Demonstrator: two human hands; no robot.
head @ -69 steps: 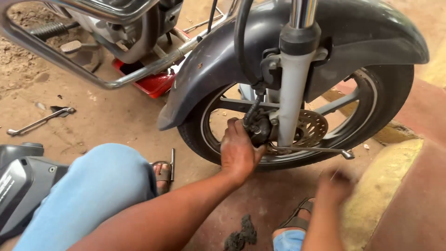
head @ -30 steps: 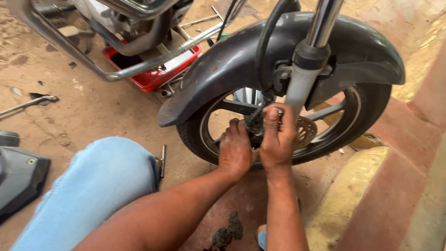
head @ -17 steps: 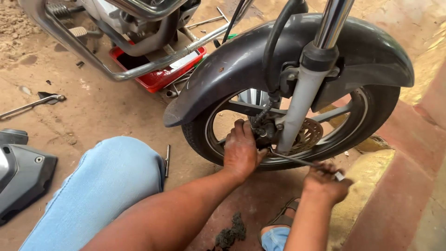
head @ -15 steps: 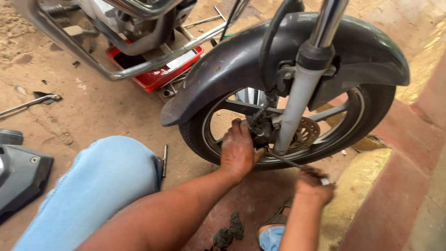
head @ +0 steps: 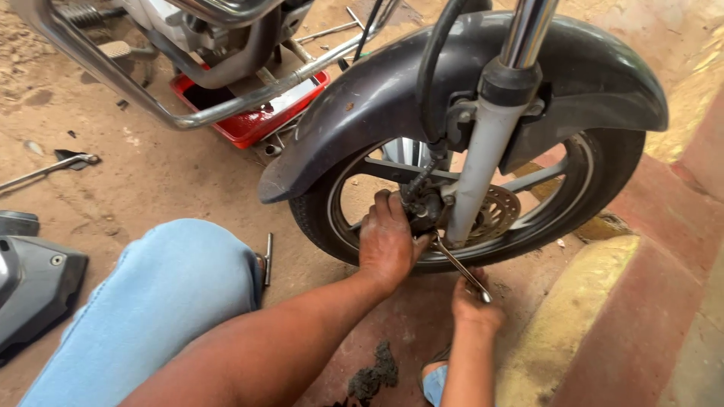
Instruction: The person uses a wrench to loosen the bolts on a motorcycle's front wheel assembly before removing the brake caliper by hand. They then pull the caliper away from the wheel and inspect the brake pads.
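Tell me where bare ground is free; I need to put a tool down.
Bare dirt lies between the red tray, the knee and the long tool. Crowded: the wheel hub, where the left hand grips and the right hand holds a spanner.

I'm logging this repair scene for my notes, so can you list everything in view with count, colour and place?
front wheel: one, black tyre, centre right
mudguard: one, dark grey, over the wheel
fork leg: one, silver, in front of the wheel
brake disc: one, metal, at the hub
spanner: one, silver, below the hub
tray: one, red, under the engine
crash bar: one, chrome, upper left
tool: one, metal, on the ground at left
plastic panel: one, dark grey, lower left
knee: one, light blue jeans, lower left
left hand: on the hub
right hand: grips the spanner
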